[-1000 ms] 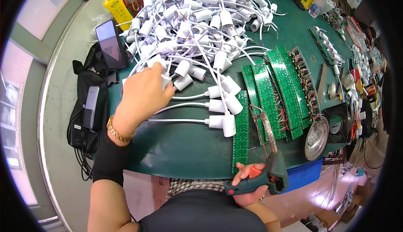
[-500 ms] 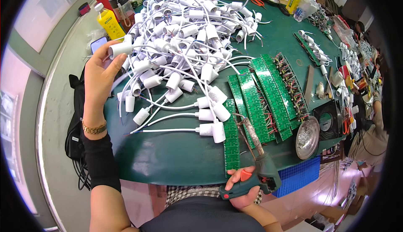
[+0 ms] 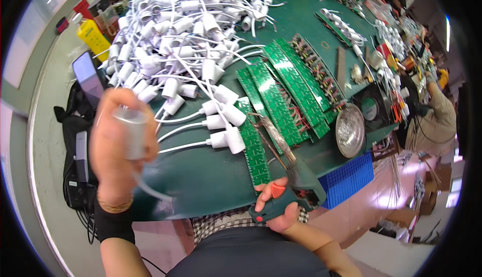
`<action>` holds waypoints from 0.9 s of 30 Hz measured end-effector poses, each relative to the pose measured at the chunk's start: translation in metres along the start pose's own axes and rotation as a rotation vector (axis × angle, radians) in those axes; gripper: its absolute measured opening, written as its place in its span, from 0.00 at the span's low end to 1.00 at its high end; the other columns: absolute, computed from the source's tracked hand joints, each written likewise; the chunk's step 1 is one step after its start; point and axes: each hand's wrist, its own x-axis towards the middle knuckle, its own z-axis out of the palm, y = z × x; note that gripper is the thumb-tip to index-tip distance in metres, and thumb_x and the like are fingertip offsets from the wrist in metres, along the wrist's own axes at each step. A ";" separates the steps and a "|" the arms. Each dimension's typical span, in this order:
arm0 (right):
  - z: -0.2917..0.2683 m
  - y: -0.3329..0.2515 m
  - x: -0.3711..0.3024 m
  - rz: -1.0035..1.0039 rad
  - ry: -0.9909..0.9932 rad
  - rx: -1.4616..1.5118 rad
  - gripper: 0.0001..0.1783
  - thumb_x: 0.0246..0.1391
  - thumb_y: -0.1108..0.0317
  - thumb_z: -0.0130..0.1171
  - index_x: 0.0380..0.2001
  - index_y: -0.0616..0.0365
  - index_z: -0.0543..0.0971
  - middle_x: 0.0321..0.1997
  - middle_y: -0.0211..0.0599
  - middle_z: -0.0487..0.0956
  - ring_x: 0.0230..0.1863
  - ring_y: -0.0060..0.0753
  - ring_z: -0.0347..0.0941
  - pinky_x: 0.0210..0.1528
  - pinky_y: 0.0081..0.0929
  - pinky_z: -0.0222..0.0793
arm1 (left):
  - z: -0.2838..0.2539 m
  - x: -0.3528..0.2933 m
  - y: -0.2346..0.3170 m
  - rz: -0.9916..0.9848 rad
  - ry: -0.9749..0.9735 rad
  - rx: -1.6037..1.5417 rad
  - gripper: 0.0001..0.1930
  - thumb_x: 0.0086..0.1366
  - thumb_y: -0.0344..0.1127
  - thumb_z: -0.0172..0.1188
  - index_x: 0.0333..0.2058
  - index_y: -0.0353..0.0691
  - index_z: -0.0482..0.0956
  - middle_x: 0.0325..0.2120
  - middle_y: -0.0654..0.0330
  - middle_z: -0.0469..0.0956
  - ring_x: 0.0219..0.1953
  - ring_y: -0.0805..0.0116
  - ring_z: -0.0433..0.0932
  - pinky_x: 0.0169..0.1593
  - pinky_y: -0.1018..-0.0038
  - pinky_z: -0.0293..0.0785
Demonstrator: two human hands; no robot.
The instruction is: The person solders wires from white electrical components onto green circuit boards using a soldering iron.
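Observation:
My left hand (image 3: 111,149), blurred by motion, is closed round a white lamp socket (image 3: 133,134) whose white cable trails down over the table's near left part. Closed on the green grip of a soldering gun (image 3: 301,184), my right hand (image 3: 284,221) stays at the front edge. The gun's worn metal tip points up and left over a narrow green circuit board (image 3: 255,156). Beyond it lie several more green circuit boards (image 3: 281,101), some with red wires and parts. A large heap of white lamp sockets (image 3: 186,46) with cables covers the far left, several of them set out near the boards.
Right of the boards are a round metal dish (image 3: 350,130) and a black square frame (image 3: 372,101). A blue crate (image 3: 346,179) sits below the table edge. A yellow bottle (image 3: 93,37) and a phone (image 3: 89,79) stand at left. Another person (image 3: 433,119) is at far right.
My left hand has come down and nearer from the heap's left side, bringing a socket with it. My right hand keeps the soldering gun. The whole view has shifted somewhat.

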 end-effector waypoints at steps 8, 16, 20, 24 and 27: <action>0.000 -0.014 -0.014 0.016 -0.006 0.065 0.38 0.58 0.30 0.44 0.58 0.48 0.60 0.38 0.34 0.71 0.35 0.27 0.74 0.52 0.33 0.62 | 0.043 -0.015 -0.077 0.283 -0.601 0.806 0.10 0.54 0.29 0.68 0.34 0.36 0.78 0.39 0.55 0.73 0.34 0.60 0.75 0.37 0.68 0.72; -0.025 -0.043 -0.033 0.046 0.015 -0.189 0.37 0.56 0.34 0.53 0.55 0.50 0.64 0.39 0.35 0.73 0.33 0.28 0.74 0.49 0.34 0.66 | 0.050 -0.016 -0.120 0.610 -0.498 0.931 0.13 0.46 0.26 0.68 0.33 0.37 0.77 0.36 0.55 0.72 0.33 0.58 0.71 0.35 0.66 0.68; -0.022 -0.056 -0.039 0.185 0.030 -0.186 0.38 0.55 0.34 0.54 0.56 0.51 0.63 0.38 0.37 0.73 0.33 0.28 0.74 0.50 0.35 0.66 | 0.051 -0.020 -0.118 0.647 -0.363 1.061 0.11 0.40 0.25 0.67 0.26 0.42 0.79 0.26 0.62 0.64 0.30 0.63 0.63 0.37 0.66 0.57; -0.028 -0.063 -0.048 0.224 -0.022 -0.274 0.36 0.55 0.39 0.58 0.56 0.55 0.65 0.38 0.42 0.73 0.35 0.30 0.73 0.38 0.28 0.71 | 0.053 -0.022 -0.122 0.443 -0.279 1.041 0.08 0.40 0.28 0.68 0.23 0.45 0.80 0.23 0.64 0.61 0.31 0.63 0.61 0.39 0.66 0.55; -0.035 -0.063 -0.052 0.187 -0.167 -0.543 0.30 0.56 0.47 0.55 0.52 0.60 0.71 0.37 0.43 0.76 0.34 0.29 0.72 0.33 0.25 0.70 | 0.053 -0.020 -0.123 0.398 -0.281 1.020 0.08 0.40 0.28 0.68 0.23 0.45 0.80 0.23 0.65 0.60 0.32 0.63 0.61 0.40 0.66 0.56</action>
